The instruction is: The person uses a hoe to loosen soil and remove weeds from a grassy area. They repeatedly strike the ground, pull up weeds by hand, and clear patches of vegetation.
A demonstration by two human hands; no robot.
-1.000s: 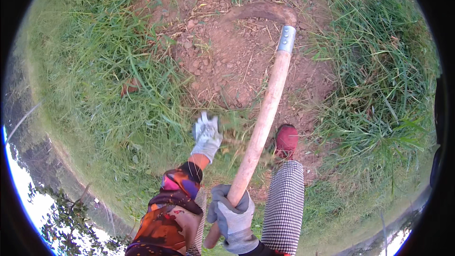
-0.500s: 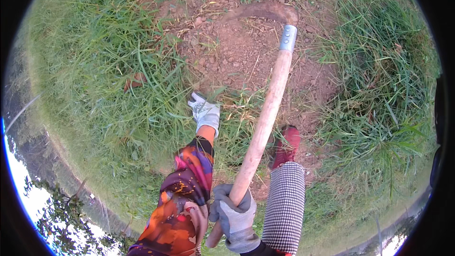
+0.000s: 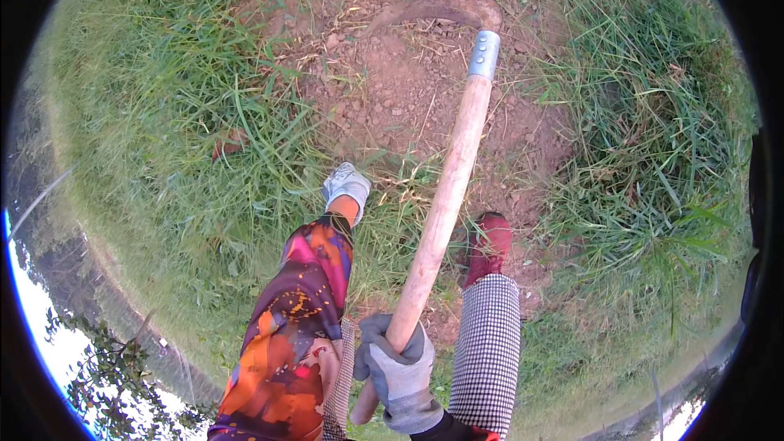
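Bare reddish soil patch (image 3: 392, 90) is lying amid grass (image 3: 163, 131); hoe blade (image 3: 441, 10) and red shoe (image 3: 488, 247) are resting on it.

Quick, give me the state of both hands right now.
Left hand: gloved, stretched down toward the grass, off the handle; open or shut cannot be told.
Right hand: gloved, closed around the wooden hoe handle near its end.

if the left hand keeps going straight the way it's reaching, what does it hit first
Probably the grass at the edge of the bare soil patch; the left hand points down and forward there, though depth is unclear.
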